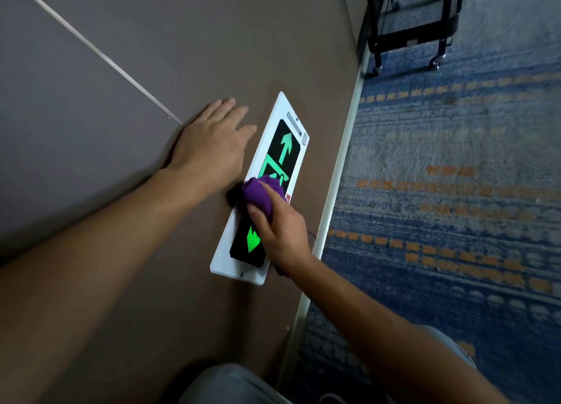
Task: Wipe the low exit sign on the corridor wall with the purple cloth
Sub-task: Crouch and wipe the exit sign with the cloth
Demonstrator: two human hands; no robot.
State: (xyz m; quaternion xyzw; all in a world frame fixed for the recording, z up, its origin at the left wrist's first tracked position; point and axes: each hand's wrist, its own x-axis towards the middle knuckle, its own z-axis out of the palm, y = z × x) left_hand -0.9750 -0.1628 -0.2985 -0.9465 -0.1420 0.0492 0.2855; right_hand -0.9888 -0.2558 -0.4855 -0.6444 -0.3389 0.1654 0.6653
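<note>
Low on the brown corridor wall (pixel 182 54), just beside the white skirting (pixel 340 172), the exit sign (pixel 274 166) ran from about 7 o'clock to 1 o'clock across the view. The right hand (pixel 280 235) had its fingers (pixel 258 218) curled tight around the bunched purple cloth (pixel 261 192), pressing the wad against the middle of the black panel, over the green running-figure mark; bunching probably gave a firm pad for rubbing. The left hand (pixel 212 148) lay flat on the wall at 10 o'clock of the cloth, fingers spread wide and holding nothing, likely bracing the crouched body. Arrows at both ends of the sign showed uncovered. A black wheeled cart (pixel 409 24) stood well apart at 1 o'clock on the blue patterned carpet (pixel 455 191).
</note>
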